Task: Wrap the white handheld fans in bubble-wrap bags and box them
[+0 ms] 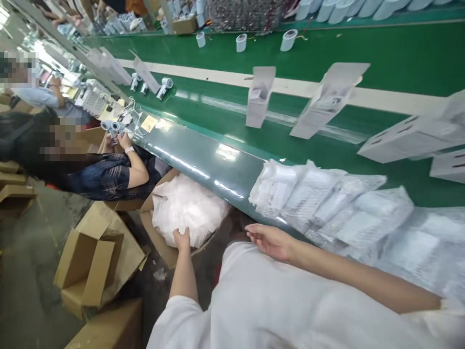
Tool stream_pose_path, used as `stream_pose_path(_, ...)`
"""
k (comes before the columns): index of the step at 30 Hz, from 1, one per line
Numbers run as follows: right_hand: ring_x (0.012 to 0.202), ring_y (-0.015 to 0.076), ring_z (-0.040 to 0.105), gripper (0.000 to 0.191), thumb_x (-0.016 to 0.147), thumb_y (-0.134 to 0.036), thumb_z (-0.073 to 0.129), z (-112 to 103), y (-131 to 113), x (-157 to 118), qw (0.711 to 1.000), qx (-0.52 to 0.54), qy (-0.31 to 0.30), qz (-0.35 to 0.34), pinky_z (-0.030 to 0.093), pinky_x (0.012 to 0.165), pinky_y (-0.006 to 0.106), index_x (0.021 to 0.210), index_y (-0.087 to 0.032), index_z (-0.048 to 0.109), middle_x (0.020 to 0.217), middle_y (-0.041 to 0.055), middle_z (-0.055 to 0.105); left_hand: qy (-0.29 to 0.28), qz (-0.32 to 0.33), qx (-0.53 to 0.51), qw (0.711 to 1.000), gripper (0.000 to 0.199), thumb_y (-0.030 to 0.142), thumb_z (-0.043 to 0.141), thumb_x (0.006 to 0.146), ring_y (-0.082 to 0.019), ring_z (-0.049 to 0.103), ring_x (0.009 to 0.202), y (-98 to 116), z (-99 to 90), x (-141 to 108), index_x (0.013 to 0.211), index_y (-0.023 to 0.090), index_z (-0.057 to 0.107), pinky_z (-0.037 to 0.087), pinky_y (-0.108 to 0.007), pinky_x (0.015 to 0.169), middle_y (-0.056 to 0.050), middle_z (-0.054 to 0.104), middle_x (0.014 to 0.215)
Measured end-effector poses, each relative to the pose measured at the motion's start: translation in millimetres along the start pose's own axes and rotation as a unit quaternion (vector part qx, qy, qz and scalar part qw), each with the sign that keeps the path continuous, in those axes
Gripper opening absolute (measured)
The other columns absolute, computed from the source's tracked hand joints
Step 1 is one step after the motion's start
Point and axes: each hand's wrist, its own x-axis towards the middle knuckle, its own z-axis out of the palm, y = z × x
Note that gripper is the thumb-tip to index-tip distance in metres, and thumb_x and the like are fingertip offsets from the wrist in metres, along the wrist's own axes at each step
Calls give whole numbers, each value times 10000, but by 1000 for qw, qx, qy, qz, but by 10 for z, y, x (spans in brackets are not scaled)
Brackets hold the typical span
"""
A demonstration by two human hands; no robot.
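My left hand (182, 239) is at the near edge of a heap of clear plastic bags (189, 206), thumb and forefinger apart. I cannot tell whether its fingertips touch the plastic. The bags fill an open carton (156, 242) below the bench. My right hand (271, 241) hangs over my lap beside the bench edge, fingers loosely curved and nothing in them. Nearest to it on the bench lies a row of white items wrapped in bubble bags (308, 194), stretching off to the right.
Behind the wrapped items, a green conveyor belt (218, 104) carries open white boxes (259, 97) and small white cylinders (241, 42). At left, a co-worker (105, 169) handles a white device (112, 127). Brown cartons (98, 257) stand on the floor.
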Motion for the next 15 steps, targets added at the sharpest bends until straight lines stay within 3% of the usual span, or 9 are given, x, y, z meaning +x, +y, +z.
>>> stream_pose_path(2, 484, 46, 579, 99, 836, -64, 617, -57, 29, 79, 1000, 5, 21, 12, 441, 406, 84, 787, -151, 610, 603, 1, 628, 2, 14, 41, 999, 375, 271, 678, 705, -304, 537, 1199, -81, 9, 129, 1034, 153, 541, 386, -420, 1023, -167, 620, 1133)
stream_pose_path(4, 478, 50, 579, 100, 827, -57, 624, -93, 1, 146, 999, 3, 34, -1, 441, 393, 87, 796, -151, 611, 601, 3, 633, 0, 21, 71, 997, 346, 303, 630, 764, -300, 501, 1245, -60, 90, 344, 1062, 145, 551, 336, -416, 1062, -181, 609, 1180)
stream_pose_path(8, 452, 38, 559, 118, 821, -57, 631, -11, -60, 369, 996, 14, 72, -42, 439, 384, 85, 765, -152, 590, 588, -8, 623, -42, 47, 104, 993, 290, 356, 672, 720, -346, 575, 1123, 23, 410, 649, 912, 145, 619, 388, -446, 989, -166, 672, 980)
stream_pose_path(11, 446, 30, 541, 133, 811, -60, 635, 226, 16, 629, 996, 4, 86, -37, 423, 386, 78, 749, -158, 570, 581, -17, 605, -74, 117, 94, 986, 154, 302, 642, 726, -329, 603, 1041, -26, 589, 576, 756, 152, 632, 415, -424, 946, -152, 670, 869)
stream_pose_path(15, 515, 44, 554, 125, 785, -161, 690, 829, 234, 1016, 994, -105, 30, -22, 442, 430, 103, 807, -172, 567, 664, -17, 602, -82, 205, 43, 974, 187, 266, 505, 831, -255, 595, 1000, -118, 513, 328, 889, 153, 642, 439, -392, 919, -137, 650, 960)
